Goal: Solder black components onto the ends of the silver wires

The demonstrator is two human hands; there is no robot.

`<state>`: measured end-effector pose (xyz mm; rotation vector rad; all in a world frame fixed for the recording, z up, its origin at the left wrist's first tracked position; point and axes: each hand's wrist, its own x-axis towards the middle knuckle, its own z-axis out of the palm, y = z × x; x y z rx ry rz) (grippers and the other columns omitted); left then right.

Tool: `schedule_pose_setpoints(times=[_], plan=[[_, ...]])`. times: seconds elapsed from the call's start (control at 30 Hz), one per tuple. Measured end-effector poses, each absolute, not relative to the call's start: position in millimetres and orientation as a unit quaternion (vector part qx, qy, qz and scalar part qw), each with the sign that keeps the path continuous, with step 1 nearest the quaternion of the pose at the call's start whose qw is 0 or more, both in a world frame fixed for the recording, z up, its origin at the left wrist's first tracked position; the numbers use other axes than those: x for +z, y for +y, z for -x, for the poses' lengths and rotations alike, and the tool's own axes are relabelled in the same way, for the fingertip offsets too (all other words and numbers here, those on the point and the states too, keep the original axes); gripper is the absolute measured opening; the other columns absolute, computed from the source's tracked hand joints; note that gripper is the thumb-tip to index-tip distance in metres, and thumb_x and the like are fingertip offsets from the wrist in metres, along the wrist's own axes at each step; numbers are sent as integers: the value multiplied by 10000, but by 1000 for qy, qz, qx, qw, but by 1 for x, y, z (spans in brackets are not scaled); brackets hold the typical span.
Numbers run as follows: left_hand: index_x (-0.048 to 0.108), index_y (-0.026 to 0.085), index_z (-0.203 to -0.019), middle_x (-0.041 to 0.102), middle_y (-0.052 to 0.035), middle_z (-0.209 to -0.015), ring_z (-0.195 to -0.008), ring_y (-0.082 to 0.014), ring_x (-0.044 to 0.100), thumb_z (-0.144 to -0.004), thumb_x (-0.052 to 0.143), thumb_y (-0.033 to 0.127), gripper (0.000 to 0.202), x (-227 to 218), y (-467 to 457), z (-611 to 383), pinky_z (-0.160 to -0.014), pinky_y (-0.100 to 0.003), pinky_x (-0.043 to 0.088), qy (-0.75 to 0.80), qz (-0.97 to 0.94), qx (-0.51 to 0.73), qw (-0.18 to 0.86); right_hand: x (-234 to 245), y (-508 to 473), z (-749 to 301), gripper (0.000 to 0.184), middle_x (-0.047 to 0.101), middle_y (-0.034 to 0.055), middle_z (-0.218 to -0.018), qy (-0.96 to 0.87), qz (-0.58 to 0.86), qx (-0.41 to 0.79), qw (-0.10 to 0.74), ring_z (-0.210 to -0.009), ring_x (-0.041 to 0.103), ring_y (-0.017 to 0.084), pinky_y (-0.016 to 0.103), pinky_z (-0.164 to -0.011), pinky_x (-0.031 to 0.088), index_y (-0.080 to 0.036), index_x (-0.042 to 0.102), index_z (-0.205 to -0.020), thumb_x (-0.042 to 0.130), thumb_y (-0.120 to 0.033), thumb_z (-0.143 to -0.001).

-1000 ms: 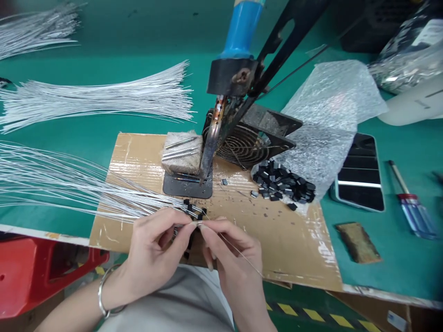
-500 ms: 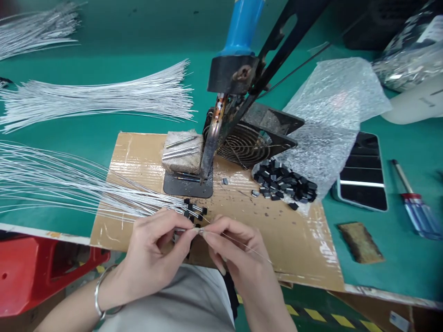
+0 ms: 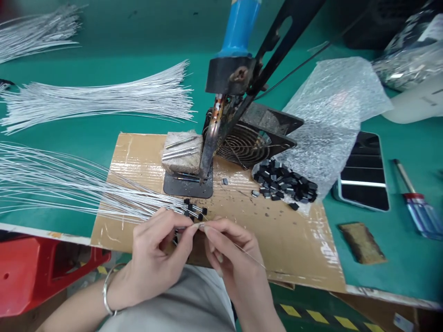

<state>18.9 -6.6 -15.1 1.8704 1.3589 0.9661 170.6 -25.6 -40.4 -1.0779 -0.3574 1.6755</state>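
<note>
My left hand is closed in a pinch, thumb against forefinger, over the cardboard's front part. What sits between those fingertips is mostly hidden. My right hand meets it tip to tip, also pinching, and a thin pale wire trails out from it to the lower right. Just behind the fingers lie the black-tipped ends of a bundle of white wires, several small black connectors on them. Beyond stands a soldering iron with a blue handle, pointing down on a black bracket.
A fan stands behind the iron, beside a block with metal rods. Black pieces are heaped on bubble wrap. At right lie a phone, a screwdriver and a brown pad. More white wires lie back left.
Both hands stay pinched together at nearly the same spot, with small shifts of fingers and wrists. The thin wire's trailing end has moved slightly left. Objects on the table stay put.
</note>
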Motion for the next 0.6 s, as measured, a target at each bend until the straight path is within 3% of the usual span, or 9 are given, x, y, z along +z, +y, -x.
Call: schedule_pose_setpoints(times=[0.3,0.4,0.5,0.57,0.6], plan=[[663,212,-853,589,49,-654,-512,-87,427,-958,659,107,149,-17,-11,-23,-483,-227,353,545,-673,377,329,-39,-26,-161,112,549,-36,-530,-109,438,700,553,-410,432,46,152,-366,310,-258,886,-803,915,-363,-777],[673,219,-876,614,47,-674,-509,-90,428,-968,653,118,139,-18,-10,-20,-476,-227,358,548,-674,366,335,-39,-31,-159,135,611,-16,-610,-133,444,695,550,-442,496,69,176,-380,396,-270,892,-863,883,-401,-827],[685,217,-918,648,38,-694,-524,-102,469,-972,655,119,115,-16,-3,-10,-504,-241,382,541,-708,336,306,-36,-37,-168,365,700,44,-737,-207,495,624,567,-520,601,133,256,-424,510,-265,893,-949,642,-523,-1012],[681,210,-940,702,21,-752,-580,-117,547,-952,672,95,116,-15,8,0,-578,-263,415,516,-762,310,236,-36,-40,-188,555,736,78,-745,-275,563,501,597,-562,643,175,312,-469,541,-248,893,-938,462,-565,-1083],[675,202,-943,724,13,-767,-605,-127,579,-938,674,81,121,-15,14,5,-625,-282,426,481,-799,313,180,-36,-41,-203,586,751,89,-746,-297,593,436,608,-587,660,191,335,-505,548,-238,893,-912,450,-581,-1083]])
